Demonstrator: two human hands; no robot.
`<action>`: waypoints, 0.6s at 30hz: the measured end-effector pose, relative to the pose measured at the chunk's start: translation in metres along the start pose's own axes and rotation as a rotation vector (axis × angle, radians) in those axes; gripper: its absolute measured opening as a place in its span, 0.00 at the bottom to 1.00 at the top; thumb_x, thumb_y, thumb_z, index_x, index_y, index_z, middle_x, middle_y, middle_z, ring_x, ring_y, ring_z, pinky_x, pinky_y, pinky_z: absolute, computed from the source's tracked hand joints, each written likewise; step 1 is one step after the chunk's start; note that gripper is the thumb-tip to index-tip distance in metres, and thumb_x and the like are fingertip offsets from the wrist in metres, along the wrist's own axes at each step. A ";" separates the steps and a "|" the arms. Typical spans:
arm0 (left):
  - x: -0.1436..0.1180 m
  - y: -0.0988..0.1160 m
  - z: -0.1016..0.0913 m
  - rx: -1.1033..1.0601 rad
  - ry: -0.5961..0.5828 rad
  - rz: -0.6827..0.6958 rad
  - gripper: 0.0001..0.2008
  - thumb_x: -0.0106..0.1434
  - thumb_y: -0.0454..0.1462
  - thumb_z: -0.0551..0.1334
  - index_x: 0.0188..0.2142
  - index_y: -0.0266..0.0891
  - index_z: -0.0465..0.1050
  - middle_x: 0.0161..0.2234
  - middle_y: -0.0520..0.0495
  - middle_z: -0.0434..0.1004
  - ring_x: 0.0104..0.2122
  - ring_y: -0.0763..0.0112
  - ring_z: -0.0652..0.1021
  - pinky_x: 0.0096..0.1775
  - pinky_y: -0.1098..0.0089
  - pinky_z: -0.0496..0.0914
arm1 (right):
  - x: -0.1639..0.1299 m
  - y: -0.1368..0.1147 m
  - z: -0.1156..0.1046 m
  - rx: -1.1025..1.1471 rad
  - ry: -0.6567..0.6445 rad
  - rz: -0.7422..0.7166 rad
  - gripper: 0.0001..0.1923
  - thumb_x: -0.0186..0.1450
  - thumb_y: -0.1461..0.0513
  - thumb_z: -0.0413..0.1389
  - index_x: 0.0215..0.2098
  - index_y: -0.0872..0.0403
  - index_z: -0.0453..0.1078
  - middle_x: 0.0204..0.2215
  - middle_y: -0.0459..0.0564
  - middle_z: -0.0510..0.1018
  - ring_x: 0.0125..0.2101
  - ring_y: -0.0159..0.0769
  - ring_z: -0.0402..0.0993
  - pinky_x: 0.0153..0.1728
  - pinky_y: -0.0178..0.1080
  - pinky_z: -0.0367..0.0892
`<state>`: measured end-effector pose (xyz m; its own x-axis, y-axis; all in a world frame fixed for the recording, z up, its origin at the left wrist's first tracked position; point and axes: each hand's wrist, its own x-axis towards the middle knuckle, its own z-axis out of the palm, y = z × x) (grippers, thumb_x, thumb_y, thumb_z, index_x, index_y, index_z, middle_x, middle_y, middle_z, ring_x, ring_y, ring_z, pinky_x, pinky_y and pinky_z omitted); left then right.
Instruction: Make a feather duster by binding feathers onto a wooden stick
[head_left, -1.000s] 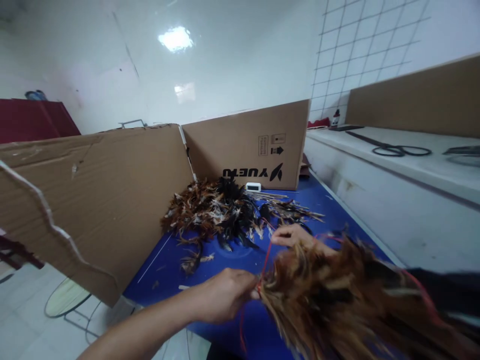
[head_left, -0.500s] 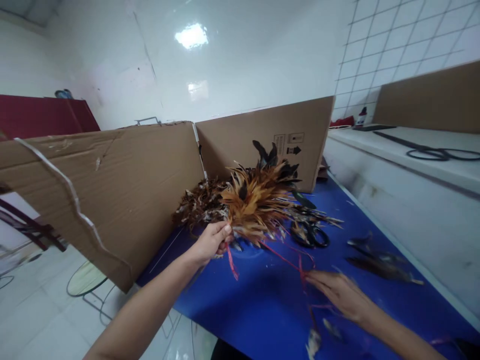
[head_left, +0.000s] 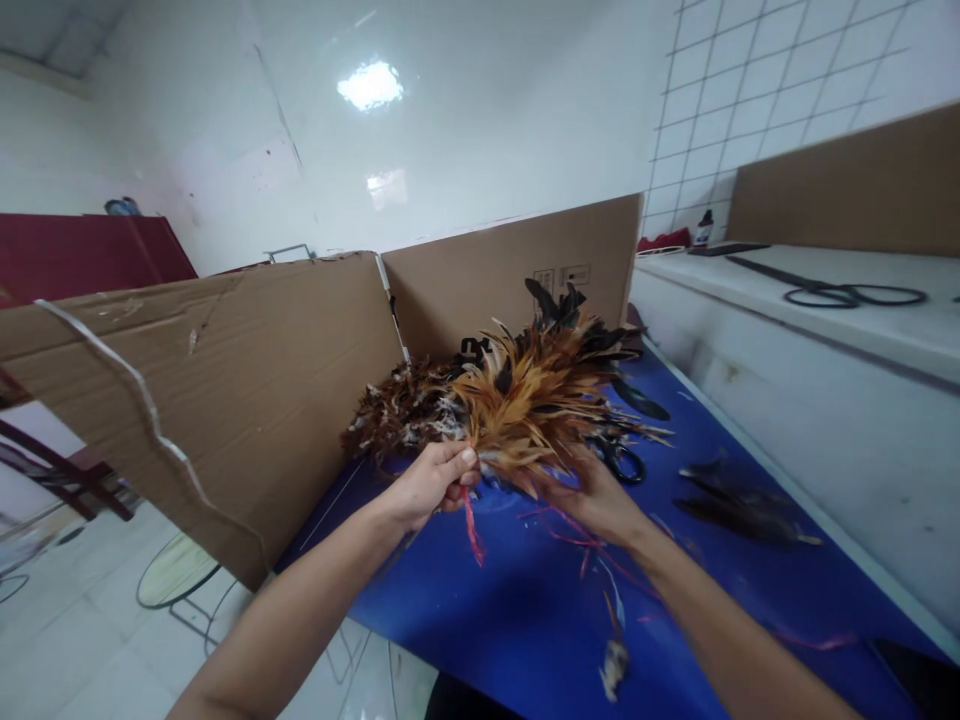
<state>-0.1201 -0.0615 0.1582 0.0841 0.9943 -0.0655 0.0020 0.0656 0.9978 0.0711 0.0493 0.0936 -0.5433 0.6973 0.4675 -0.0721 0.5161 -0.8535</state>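
Note:
My left hand grips the base of a bunch of orange-brown and black feathers, held upright above the blue table. A red string hangs from the bunch below my fingers. My right hand reaches under the bunch and touches its lower feathers, with thin red strings trailing beneath it. Behind the bunch lies a pile of dark loose feathers.
Cardboard walls fence the table's left and back. Black scissors lie behind my right hand, loose dark feathers to the right. A white counter at right carries another pair of scissors. A feather scrap lies near the front.
My right hand has moved from the table up to the underside of the feather bunch. My left hand keeps its hold; the bunch has shifted slightly.

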 end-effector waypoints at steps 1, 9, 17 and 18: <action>0.000 0.000 0.002 -0.003 -0.005 -0.007 0.18 0.59 0.49 0.59 0.28 0.37 0.58 0.21 0.58 0.53 0.15 0.86 0.50 0.16 0.82 0.47 | 0.005 -0.002 0.014 0.196 -0.053 0.056 0.25 0.53 0.55 0.58 0.50 0.49 0.66 0.48 0.53 0.71 0.46 0.44 0.69 0.44 0.48 0.68; 0.000 0.000 -0.002 -0.032 0.011 -0.038 0.18 0.58 0.50 0.60 0.28 0.37 0.59 0.21 0.59 0.53 0.15 0.86 0.48 0.16 0.81 0.48 | -0.012 0.007 0.070 0.734 -0.118 0.411 0.17 0.55 0.50 0.60 0.29 0.54 0.66 0.15 0.35 0.53 0.14 0.20 0.44 0.14 0.27 0.44; 0.008 -0.014 -0.014 0.033 0.108 -0.105 0.20 0.54 0.51 0.62 0.27 0.37 0.60 0.20 0.59 0.54 0.14 0.87 0.50 0.15 0.81 0.44 | -0.034 0.010 0.062 0.438 0.021 0.406 0.19 0.59 0.48 0.54 0.35 0.56 0.70 0.15 0.36 0.52 0.14 0.22 0.43 0.15 0.29 0.44; 0.009 -0.016 -0.014 0.053 0.123 -0.112 0.21 0.54 0.52 0.61 0.26 0.37 0.59 0.20 0.59 0.54 0.14 0.87 0.51 0.15 0.81 0.44 | -0.035 0.008 0.061 0.350 0.028 0.371 0.18 0.60 0.49 0.54 0.34 0.56 0.70 0.16 0.37 0.55 0.15 0.23 0.47 0.16 0.30 0.47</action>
<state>-0.1334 -0.0525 0.1412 -0.0426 0.9840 -0.1731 0.0574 0.1754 0.9828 0.0389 -0.0013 0.0562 -0.5631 0.8176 0.1203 -0.1569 0.0372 -0.9869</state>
